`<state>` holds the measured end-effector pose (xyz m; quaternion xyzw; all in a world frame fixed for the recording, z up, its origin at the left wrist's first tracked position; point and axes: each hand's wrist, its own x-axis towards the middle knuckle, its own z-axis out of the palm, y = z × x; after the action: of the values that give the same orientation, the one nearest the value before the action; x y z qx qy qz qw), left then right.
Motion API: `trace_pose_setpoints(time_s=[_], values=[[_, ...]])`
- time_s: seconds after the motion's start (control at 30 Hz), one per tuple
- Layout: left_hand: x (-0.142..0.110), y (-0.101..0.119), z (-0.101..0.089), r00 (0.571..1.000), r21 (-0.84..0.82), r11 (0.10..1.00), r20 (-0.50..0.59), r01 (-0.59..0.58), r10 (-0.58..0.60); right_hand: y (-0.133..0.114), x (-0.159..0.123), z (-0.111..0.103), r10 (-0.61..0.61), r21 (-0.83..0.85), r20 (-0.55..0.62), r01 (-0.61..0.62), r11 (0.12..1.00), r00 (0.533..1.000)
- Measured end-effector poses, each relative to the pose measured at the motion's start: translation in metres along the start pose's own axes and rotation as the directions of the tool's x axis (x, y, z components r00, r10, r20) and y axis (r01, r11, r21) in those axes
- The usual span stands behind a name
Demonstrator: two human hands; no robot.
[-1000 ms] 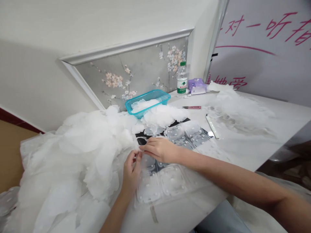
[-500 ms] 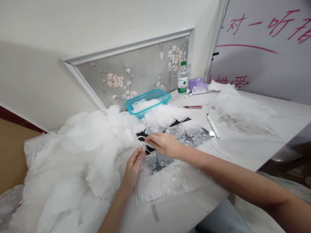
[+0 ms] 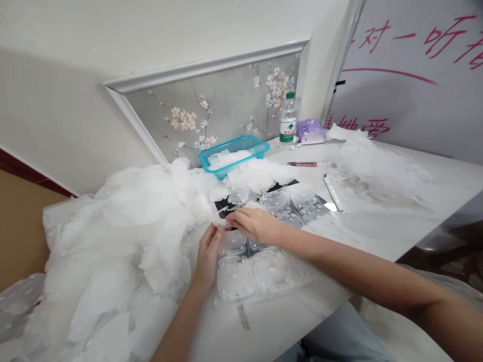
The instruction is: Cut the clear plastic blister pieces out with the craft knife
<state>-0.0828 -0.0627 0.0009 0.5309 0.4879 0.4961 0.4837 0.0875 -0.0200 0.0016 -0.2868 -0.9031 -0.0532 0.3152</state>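
My left hand (image 3: 209, 254) and my right hand (image 3: 252, 224) meet at the edge of a big heap of white translucent sheets (image 3: 124, 236). Both pinch a thin translucent sheet (image 3: 223, 221) between fingertips. Under the hands lies a clear plastic sheet of square pockets with white dots (image 3: 260, 269), spread over a dark mat (image 3: 281, 188) on the white table (image 3: 396, 221).
A teal basket (image 3: 236, 153) with white pieces stands at the back, a smaller white pile (image 3: 256, 176) in front of it. A water bottle (image 3: 288, 119), a purple tissue pack (image 3: 311, 131), a red tool (image 3: 302, 164), a ruler-like strip (image 3: 332, 192) and gauzy material (image 3: 377, 166) lie at right.
The hands stay together on the thin sheet with only slight finger shifts. The view has drifted a little, so everything sits slightly to the right.
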Motion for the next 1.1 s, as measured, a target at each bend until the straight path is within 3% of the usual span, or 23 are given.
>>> trace_pose_setpoints(time_s=[0.17, 0.37, 0.53, 0.6, 0.73, 0.87, 0.93, 1.03, 1.07, 1.1], values=[[-0.002, 0.001, 0.006, 0.998, 0.032, 0.997, -0.026, 0.065, -0.064, -0.002, 0.001, 0.001, 0.017, 0.098, 0.042, -0.022, 0.995, 0.999], [-0.003, 0.001, 0.007, 0.994, 0.108, 0.994, -0.106, 0.024, -0.012, 0.013, 0.004, 0.003, 0.04, 0.099, 0.093, -0.049, 0.994, 0.995], [-0.006, 0.005, 0.011, 0.999, 0.183, 0.983, 0.051, -0.019, 0.01, 0.025, 0.001, -0.013, 0.128, 0.094, -0.052, -0.123, 0.988, 0.99], [-0.007, 0.006, 0.012, 0.993, 0.214, 0.976, 0.118, -0.033, 0.008, 0.04, 0.0, -0.026, 0.221, 0.107, -0.164, -0.205, 0.973, 0.961], [-0.004, 0.006, 0.011, 0.978, 0.278, 0.959, 0.207, -0.048, -0.011, 0.079, -0.003, -0.043, 0.453, 0.188, -0.391, -0.413, 0.891, 0.801], [0.0, 0.002, 0.006, 0.963, 0.336, 0.938, 0.269, -0.089, -0.005, 0.112, -0.008, -0.044, 0.612, 0.313, -0.488, -0.53, 0.788, 0.622], [0.0, 0.0, 0.003, 0.946, 0.362, 0.921, 0.325, -0.142, 0.018, 0.126, -0.016, -0.048, 0.674, 0.363, -0.536, -0.582, 0.728, 0.508], [-0.002, 0.0, 0.002, 0.905, 0.417, 0.878, 0.422, -0.236, 0.043, 0.145, -0.033, -0.062, 0.723, 0.405, -0.621, -0.666, 0.626, 0.302], [-0.003, 0.0, 0.001, 0.896, 0.437, 0.861, 0.441, -0.261, 0.048, 0.149, -0.038, -0.066, 0.722, 0.4, -0.642, -0.69, 0.603, 0.26], [-0.004, 0.001, 0.001, 0.891, 0.457, 0.844, 0.451, -0.281, 0.053, 0.15, -0.041, -0.068, 0.717, 0.384, -0.652, -0.709, 0.592, 0.246]])
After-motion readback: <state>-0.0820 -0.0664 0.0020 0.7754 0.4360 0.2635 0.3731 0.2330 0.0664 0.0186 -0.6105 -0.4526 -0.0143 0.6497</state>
